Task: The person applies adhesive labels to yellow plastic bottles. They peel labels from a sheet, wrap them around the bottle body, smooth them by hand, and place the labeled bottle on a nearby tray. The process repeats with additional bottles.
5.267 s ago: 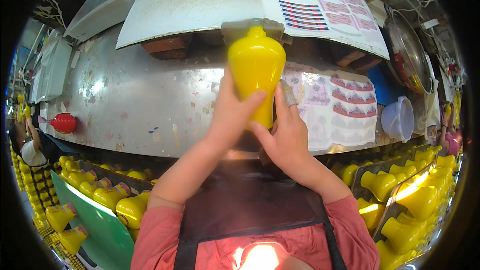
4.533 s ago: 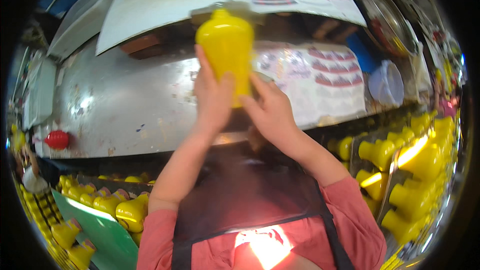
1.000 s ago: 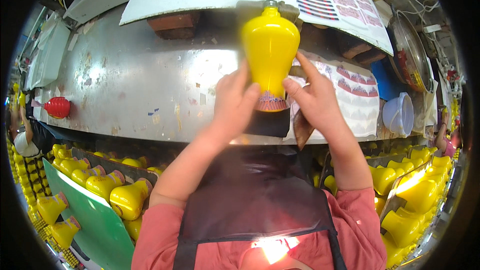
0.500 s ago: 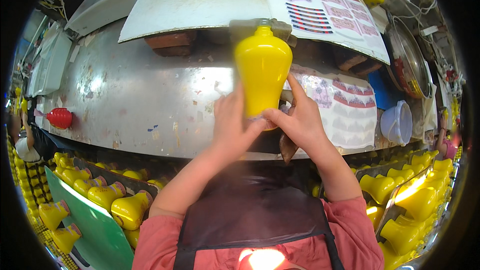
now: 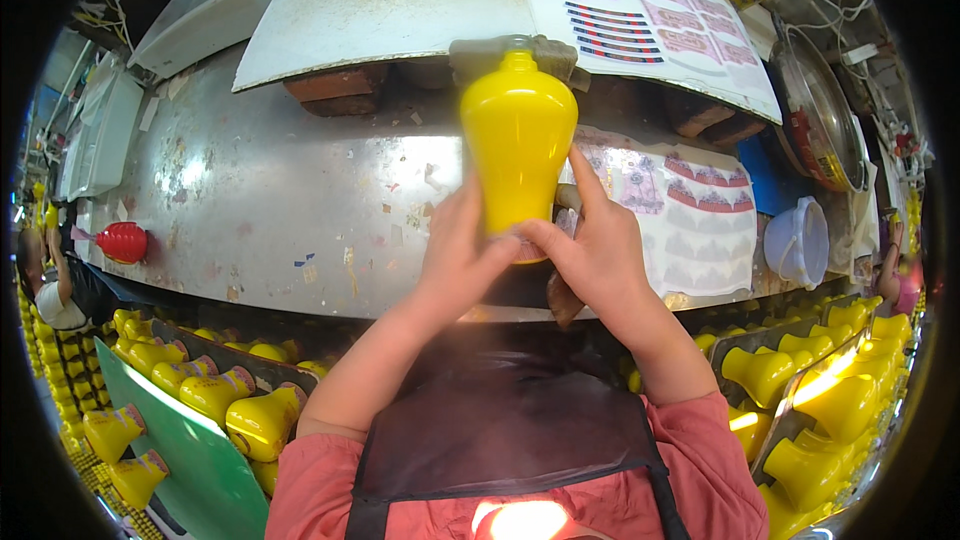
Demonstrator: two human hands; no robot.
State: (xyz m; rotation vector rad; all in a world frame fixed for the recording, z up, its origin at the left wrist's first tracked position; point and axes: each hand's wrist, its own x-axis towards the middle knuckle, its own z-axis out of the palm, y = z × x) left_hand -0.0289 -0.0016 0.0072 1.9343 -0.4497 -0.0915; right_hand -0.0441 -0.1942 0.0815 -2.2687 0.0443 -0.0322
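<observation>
Before the white board, yellow vase: was held between your hands, its neck pointing toward the board.
Left hand: closed on the vase's narrow lower body, thumb at the patterned band; its far fingertips were hidden.
Right hand: closed on the opposite side, index finger stretched along the wall, thumb tip close to the left one.
Handling: the glossy wall looked stiff, probably slippery and breakable; the broad shoulder likely weighted the neck end.
Hold: the narrow waist seemed your surest grip, with gentle thumbs.
Printed sheet: lay before the board's right half.
</observation>
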